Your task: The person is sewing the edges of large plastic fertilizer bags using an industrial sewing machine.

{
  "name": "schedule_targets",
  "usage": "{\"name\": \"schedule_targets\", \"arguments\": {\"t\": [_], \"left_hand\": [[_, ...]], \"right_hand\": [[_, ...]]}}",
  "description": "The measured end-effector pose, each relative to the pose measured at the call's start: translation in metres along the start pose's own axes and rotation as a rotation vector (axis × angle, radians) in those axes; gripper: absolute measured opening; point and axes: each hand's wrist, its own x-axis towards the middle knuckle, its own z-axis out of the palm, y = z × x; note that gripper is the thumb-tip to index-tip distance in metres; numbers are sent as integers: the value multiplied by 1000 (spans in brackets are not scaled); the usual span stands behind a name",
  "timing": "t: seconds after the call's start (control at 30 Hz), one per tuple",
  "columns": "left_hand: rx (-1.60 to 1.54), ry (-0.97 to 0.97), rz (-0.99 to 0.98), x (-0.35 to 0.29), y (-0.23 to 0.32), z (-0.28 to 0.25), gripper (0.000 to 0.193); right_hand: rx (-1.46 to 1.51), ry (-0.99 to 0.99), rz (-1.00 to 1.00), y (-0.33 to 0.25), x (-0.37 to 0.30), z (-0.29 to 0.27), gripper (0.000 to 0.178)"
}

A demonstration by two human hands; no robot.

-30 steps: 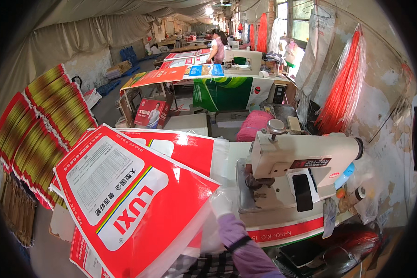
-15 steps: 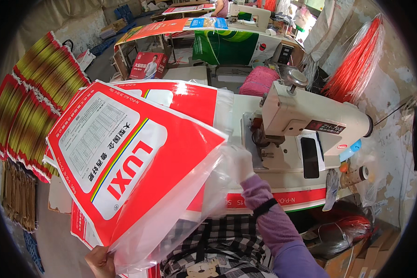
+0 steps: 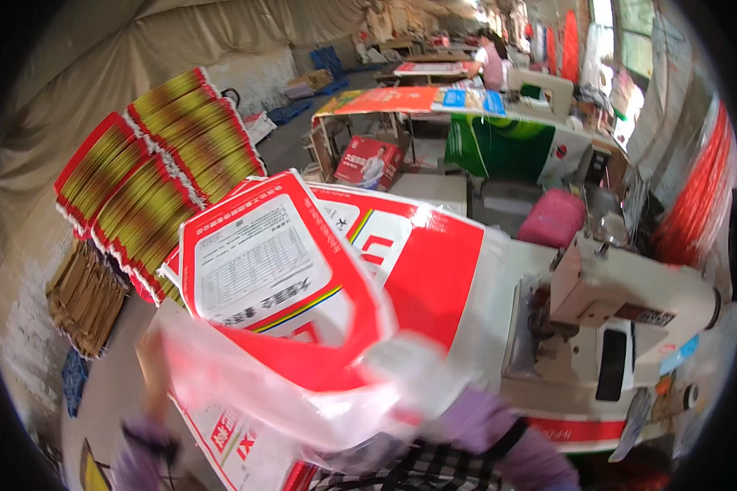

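Note:
A red and white printed plastic sack [image 3: 262, 254] with a clear film edge lies in front of me, its near part lifted and bent over in a blur. My left hand [image 3: 154, 360], bare and smeared by motion, is closed at the sack's raised left corner. At the opposite side my right hand [image 3: 413, 372], in a white glove, grips the sack's near right edge, its fingers blurred. Beneath, more sacks of the same print [image 3: 434, 278] lie on the table, and another sack [image 3: 241, 442] hangs toward my lap.
A pale industrial sewing machine [image 3: 622, 295] stands at the right, with a dark phone [image 3: 612, 364] on it. Bundles of red-edged, yellow-green sacks [image 3: 147, 196] are stacked at the left. Pink thread [image 3: 553, 217] sits behind the machine. Farther back a person [image 3: 491, 65] is at another table.
The head view has swung left and up. Both hands have shifted with the sack, whose near edge has gone from hanging down to folding up and over.

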Motion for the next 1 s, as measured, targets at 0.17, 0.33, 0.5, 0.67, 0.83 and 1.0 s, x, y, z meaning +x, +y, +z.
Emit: {"name": "schedule_targets", "arguments": {"t": [0.17, 0.33, 0.5, 0.67, 0.83, 1.0], "left_hand": [[751, -175, 884, 252, 117, 184, 19], [221, -742, 1226, 150, 156, 449, 35], [-12, -1274, 954, 23, 155, 596, 19], [-95, -1368, 860, -57, 151, 636, 14], [-355, -1167, 810, -63, 118, 630, 13], [25, -1278, 1185, -53, 145, 609, 14]], "right_hand": [[63, -53, 341, -108, -13, 26, 36], [98, 699, 1202, -87, -208, 51, 34], [-1, 855, 1409, -167, -290, 74, 30], [-192, 262, 1645, -226, -331, 65, 26], [149, 868, 1470, -187, -360, 110, 31], [312, 867, 1580, -194, -350, 98, 28]]}}
